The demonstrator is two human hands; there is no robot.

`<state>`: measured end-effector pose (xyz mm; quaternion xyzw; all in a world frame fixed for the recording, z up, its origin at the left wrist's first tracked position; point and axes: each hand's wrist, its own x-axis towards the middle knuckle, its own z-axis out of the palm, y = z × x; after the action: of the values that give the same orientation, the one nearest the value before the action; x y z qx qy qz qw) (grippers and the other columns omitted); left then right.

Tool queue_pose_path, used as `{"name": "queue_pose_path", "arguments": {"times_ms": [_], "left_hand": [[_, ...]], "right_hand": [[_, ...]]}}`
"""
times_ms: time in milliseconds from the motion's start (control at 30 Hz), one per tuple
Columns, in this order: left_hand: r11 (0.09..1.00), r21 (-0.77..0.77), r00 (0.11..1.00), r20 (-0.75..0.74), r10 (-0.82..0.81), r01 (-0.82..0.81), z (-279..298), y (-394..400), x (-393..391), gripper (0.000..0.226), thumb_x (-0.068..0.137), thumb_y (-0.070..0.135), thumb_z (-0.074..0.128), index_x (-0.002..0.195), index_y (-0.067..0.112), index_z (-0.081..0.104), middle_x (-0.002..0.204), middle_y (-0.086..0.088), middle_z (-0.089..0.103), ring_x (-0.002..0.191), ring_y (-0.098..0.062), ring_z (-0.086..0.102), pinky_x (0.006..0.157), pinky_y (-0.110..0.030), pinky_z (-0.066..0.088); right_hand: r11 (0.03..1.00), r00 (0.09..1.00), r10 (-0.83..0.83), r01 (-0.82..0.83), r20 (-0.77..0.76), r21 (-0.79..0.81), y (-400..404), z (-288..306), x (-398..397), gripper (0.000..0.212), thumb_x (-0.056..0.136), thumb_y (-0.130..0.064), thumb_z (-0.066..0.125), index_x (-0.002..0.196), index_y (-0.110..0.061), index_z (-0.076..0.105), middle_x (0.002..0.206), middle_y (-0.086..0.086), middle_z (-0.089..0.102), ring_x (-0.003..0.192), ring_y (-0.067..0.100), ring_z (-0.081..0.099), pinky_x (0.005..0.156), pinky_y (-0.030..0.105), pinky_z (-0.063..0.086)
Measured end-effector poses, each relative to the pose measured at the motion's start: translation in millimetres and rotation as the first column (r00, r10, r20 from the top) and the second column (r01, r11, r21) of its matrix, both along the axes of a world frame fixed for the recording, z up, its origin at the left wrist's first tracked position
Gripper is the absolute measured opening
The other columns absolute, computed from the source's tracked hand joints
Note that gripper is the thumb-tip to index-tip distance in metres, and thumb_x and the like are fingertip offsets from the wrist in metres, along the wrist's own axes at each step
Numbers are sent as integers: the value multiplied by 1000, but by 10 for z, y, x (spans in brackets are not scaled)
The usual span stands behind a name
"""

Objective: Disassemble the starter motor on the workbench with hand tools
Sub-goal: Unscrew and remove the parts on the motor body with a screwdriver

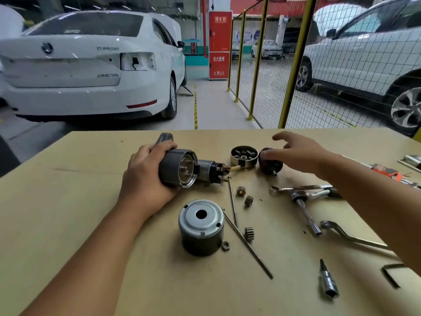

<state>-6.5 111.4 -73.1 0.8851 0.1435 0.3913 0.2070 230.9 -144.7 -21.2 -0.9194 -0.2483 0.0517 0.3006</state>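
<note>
Head view: your left hand [145,176] wraps curled fingers round the starter motor [182,167], hiding its rear. Your right hand [298,153], fingers loosely spread, hovers over the armature [270,164], partly covering it; the workbench [68,201] lies beneath.

The red cabinet [220,44] beyond the far edge of the counter [68,201] carries white Chinese characters: "消火栓" on a panel near its top, a second line at mid-height that looks like "灭火器箱", and a third line near its foot that is too blurred to make out. The white car [86,65] at the far left bears a round badge on its boot lid and two blurred strips of lettering, none legible. Nothing on the counter itself shows readable text.
</note>
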Motion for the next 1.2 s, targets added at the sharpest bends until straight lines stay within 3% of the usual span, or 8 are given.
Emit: {"name": "queue_pose_path", "arguments": {"times_ms": [100,200,267,400,567,667,933,1200], "left_hand": [[1000,-17,1000,-19,-1,1,30,-32,-34,92,52,34,92,134,46,52,132,5,55,120,-30,55,99,-53,51],[999,-12,996,-79,34,-35,71,-89,-57,102,43,53,91,135,50,47,133,11,52,122,-27,52,97,-55,51],[998,18,993,-99,57,-55,72,-112,-72,104,43,50,97,134,51,47,133,12,51,122,-26,52,94,-57,51],[993,73,989,-105,103,-95,59,-163,-84,99,47,52,95,133,52,47,132,14,50,120,-24,50,93,-53,49],[983,133,978,-143,149,-130,142,-164,-87,100,47,60,92,135,54,45,136,12,47,122,-26,50,94,-52,45],[965,214,971,-154,184,-149,195,-227,-88,103,45,56,95,136,53,47,150,7,38,131,-33,42,96,-60,45],[948,308,979,-149,138,-87,217,-373,-47,83,51,38,96,127,39,63,160,9,37,133,-30,42,95,-57,45],[944,313,990,-61,126,-101,111,-344,-42,78,55,33,94,125,40,58,128,15,65,109,-29,51,88,-49,46]], "right_hand": [[992,978,-74,53,193,112,-211,103,-311,59,85,-54,74,137,-33,55,131,4,61,109,19,54,88,36,43],[982,987,12,-42,160,182,-451,176,-969,33,76,-55,73,106,-43,65,96,-14,70,83,11,67,65,29,53],[991,989,118,-123,90,53,-518,135,-1416,32,70,-63,69,90,-39,68,79,-13,68,63,8,66,50,28,53],[932,966,250,-224,59,-284,-459,-29,-1846,43,70,-72,63,88,-33,65,84,-13,64,74,1,60,62,30,52],[970,984,150,-164,91,178,-617,-2,-1726,22,76,-58,71,80,-37,72,74,-17,69,62,1,61,50,16,45],[919,1000,21,-24,12,395,-835,-18,-1475,12,81,-39,77,76,-29,77,67,-6,71,50,4,60,45,22,43],[928,993,-87,112,-85,355,-1027,-232,-1126,10,83,-33,78,73,-36,77,67,-8,72,51,3,58,48,22,41],[968,987,-118,139,-112,207,-1241,-150,-961,7,82,-19,80,75,-21,77,73,5,74,64,18,63,60,33,50]]}}
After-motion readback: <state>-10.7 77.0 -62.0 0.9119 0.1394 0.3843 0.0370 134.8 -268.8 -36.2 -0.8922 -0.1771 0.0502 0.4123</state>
